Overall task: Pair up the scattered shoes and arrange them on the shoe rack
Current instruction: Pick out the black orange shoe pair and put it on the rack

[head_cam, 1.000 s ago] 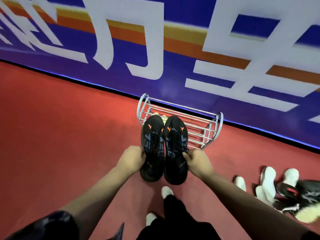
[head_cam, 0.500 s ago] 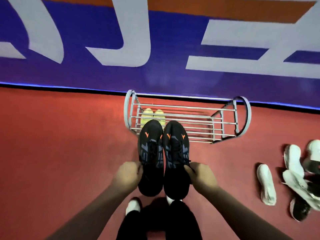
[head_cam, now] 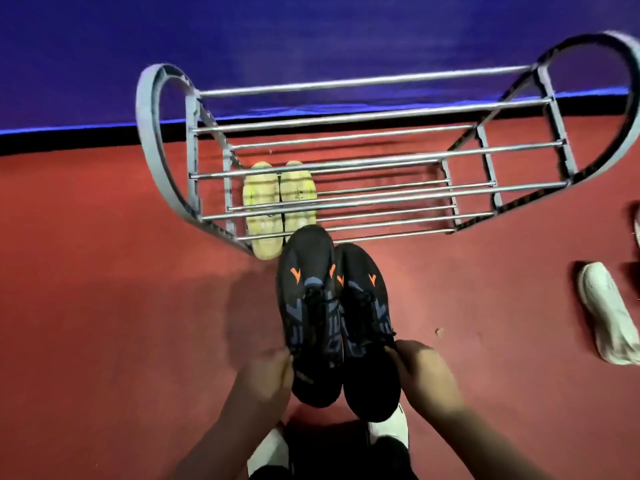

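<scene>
I hold a pair of black sneakers with orange marks side by side, toes pointing at the rack. My left hand [head_cam: 266, 379] grips the left black shoe [head_cam: 308, 306] at its heel side. My right hand [head_cam: 420, 372] grips the right black shoe [head_cam: 367, 323]. Their toes hang just in front of the silver tube shoe rack [head_cam: 346, 168], near its front left part. A yellow-green pair of shoes [head_cam: 277, 202] lies on a lower shelf at the rack's left, seen through the bars.
A white shoe [head_cam: 609, 313] lies on the red floor at the right, with another shoe's edge [head_cam: 637, 226] at the frame border. A blue wall banner [head_cam: 311, 36] stands behind the rack. My own white-toed feet [head_cam: 388, 427] are below the hands.
I have come closer to the rack, which now fills the upper view. The black pair has lowered toward the rack's front. Both hands keep their grip.
</scene>
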Demonstrator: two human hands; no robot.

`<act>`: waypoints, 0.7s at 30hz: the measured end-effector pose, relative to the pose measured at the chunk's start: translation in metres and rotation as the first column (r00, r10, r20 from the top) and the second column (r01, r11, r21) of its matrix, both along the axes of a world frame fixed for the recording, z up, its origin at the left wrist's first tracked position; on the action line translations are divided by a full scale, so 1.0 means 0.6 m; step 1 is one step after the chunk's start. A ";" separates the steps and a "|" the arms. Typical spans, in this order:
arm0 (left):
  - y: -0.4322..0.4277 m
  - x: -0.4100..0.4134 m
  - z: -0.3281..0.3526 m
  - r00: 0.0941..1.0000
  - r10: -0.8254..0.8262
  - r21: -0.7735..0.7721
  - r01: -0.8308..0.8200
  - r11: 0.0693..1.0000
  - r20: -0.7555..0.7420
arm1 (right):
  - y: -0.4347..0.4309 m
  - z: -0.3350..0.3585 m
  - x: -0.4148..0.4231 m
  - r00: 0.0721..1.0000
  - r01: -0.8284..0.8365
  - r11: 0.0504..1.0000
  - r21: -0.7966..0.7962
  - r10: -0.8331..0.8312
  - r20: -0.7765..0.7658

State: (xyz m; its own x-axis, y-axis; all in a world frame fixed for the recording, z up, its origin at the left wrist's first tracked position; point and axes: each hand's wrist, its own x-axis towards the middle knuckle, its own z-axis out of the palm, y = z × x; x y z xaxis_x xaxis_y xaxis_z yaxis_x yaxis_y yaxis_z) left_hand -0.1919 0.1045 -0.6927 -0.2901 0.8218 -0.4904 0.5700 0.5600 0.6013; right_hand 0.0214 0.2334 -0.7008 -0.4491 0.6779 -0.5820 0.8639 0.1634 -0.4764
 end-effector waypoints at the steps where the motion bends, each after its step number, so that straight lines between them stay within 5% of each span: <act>1: -0.001 0.008 -0.012 1.000 -0.012 0.003 0.012 1.000 -0.004 | 0.000 -0.016 0.006 1.000 0.002 1.000 -0.015 -0.002 0.007; 6: -0.004 0.038 -0.099 0.995 -0.087 -0.008 0.086 0.996 -0.045 | 0.014 -0.081 0.035 0.997 -0.016 0.998 -0.066 0.020 0.068; 12: 0.065 0.055 -0.197 0.998 0.059 -0.090 -0.059 0.994 -0.002 | 0.076 -0.157 0.052 0.984 -0.039 0.998 -0.049 0.046 0.172; 21: 0.252 0.000 -0.299 0.977 -0.026 0.029 0.033 0.999 -0.213 | 0.225 -0.258 0.011 0.998 -0.020 0.971 0.239 0.003 0.069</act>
